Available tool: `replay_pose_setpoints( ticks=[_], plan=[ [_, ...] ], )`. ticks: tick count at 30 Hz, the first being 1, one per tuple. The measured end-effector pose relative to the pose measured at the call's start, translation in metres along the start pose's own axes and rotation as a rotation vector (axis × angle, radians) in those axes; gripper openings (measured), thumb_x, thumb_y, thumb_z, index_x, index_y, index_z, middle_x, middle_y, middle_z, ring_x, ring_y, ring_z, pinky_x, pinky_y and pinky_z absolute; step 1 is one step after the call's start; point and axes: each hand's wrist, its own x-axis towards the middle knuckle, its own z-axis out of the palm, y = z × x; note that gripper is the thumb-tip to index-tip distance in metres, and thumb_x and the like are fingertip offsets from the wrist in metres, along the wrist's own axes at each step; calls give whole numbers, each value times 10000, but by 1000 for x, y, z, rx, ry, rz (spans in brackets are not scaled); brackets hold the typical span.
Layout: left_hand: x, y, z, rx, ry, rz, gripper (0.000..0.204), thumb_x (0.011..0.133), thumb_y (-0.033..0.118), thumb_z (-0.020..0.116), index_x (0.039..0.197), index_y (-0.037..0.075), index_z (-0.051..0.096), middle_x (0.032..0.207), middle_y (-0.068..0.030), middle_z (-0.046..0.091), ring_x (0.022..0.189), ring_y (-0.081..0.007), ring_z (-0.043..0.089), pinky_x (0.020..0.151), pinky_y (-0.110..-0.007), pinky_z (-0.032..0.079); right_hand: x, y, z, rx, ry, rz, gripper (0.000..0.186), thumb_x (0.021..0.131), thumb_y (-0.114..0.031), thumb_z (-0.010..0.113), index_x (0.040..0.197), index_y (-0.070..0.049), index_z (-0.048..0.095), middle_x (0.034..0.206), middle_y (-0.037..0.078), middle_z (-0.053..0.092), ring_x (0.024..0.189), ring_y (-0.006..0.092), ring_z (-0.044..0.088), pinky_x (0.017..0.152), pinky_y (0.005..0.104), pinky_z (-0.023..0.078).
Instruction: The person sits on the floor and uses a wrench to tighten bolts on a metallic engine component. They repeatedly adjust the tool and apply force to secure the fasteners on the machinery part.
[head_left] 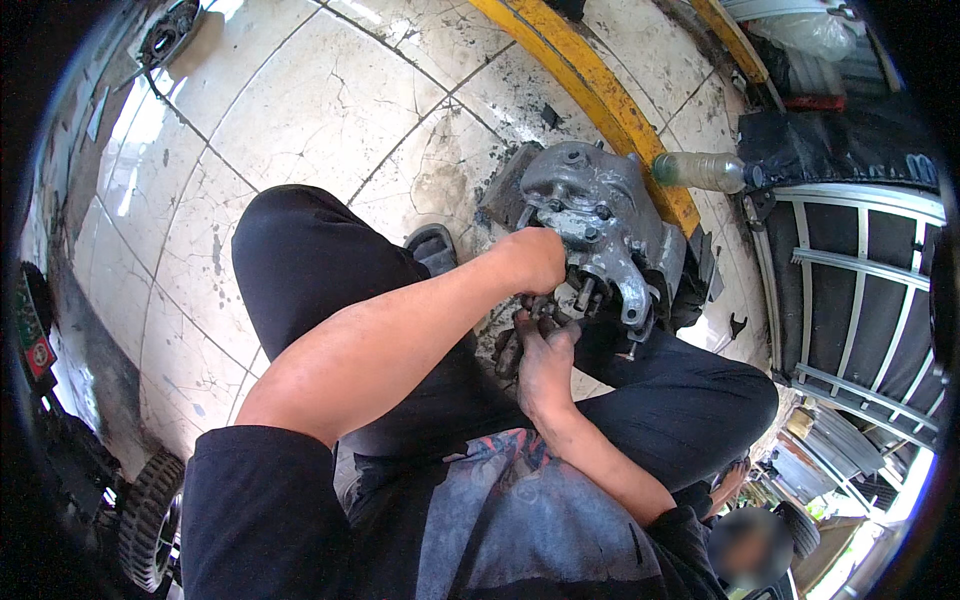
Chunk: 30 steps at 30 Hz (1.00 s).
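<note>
A grey cast-metal engine or gearbox casing (585, 190) with bolts and a protruding bracket (630, 290) rests on the floor in front of my legs. My left hand (535, 260) is closed against its near left side, and its curled fingertips are mostly hidden. Just below, my right hand (546, 362) has blackened fingers bent around small dark metal parts (540, 308) at the casing's lower edge. What exactly either hand grips is too small and covered to make out. Near my right hand, a dark lumpy piece (508, 352) shows beside my leg.
A yellow metal beam (590, 85) curves past behind the casing. A cloudy plastic bottle (700, 172) lies to its right. A metal-framed panel (860, 290) stands far right. A tyre (150, 520) is at lower left, and another person (735, 490) is at lower right.
</note>
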Motion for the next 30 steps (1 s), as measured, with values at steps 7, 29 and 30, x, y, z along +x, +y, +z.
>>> replay_pose_setpoints(
  ticks=[7,29,30],
  plan=[
    [3,-1,8,-140,72,-233,439,960,355,683,955,-80,746,1045,-309,723,1042,-452,703,917,-498,563,-10,-53,-8,280,-180,429,220,1105,-225,517,1196,-50,613,991,30,652,818,140,626,729,319,525],
    [-3,17,23,-181,127,-281,300,885,220,685,952,-65,749,1011,-293,735,1027,-424,723,912,-486,581,-4,-14,-22,-347,-91,110,339,1071,-206,518,1255,75,565,1139,282,663,1052,395,630,949,444,472],
    [-5,16,26,-187,150,-296,320,895,235,688,912,-81,738,975,-311,723,997,-442,720,894,-503,578,-2,-16,-23,-344,-120,122,339,1073,-211,515,1248,75,565,1129,283,662,1044,399,629,945,445,473]
  ],
)
